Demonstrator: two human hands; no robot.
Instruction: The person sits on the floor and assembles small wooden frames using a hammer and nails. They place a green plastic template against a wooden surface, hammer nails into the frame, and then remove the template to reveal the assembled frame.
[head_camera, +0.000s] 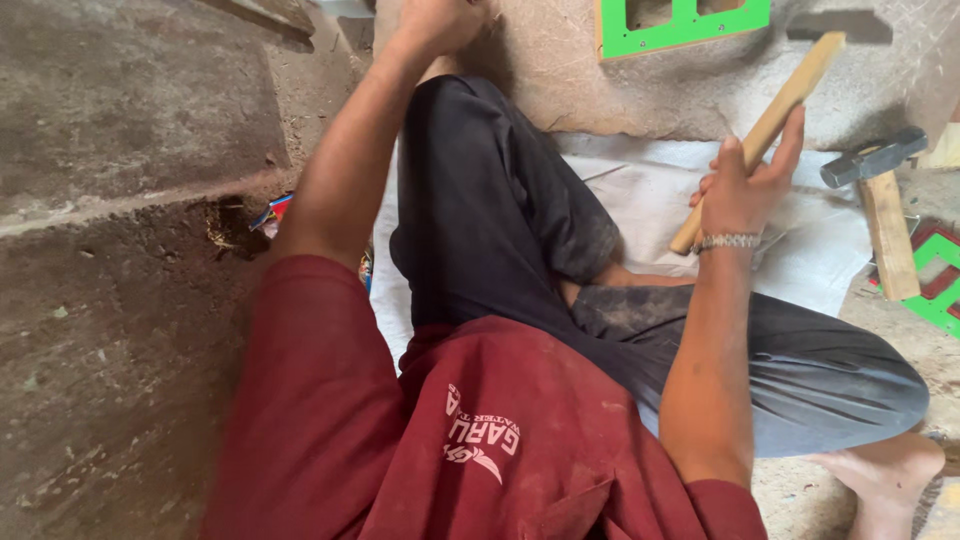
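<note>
Hammer raised in the right hand

Right hand (742, 190) is clamped around the pale wooden handle of a dark-headed hammer (790, 95), held up before the rough stone block (560, 70). Left hand (440, 22) presses that block; its grip is unclear.

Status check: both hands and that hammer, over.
Right hand gripping raised hammer by its wooden handle. Left hand stretched up against the stone block. Second hammer lying at right.

place: rough workshop floor — hammers (868, 160), green frames (690, 28), dusty concrete (120, 330)
</note>
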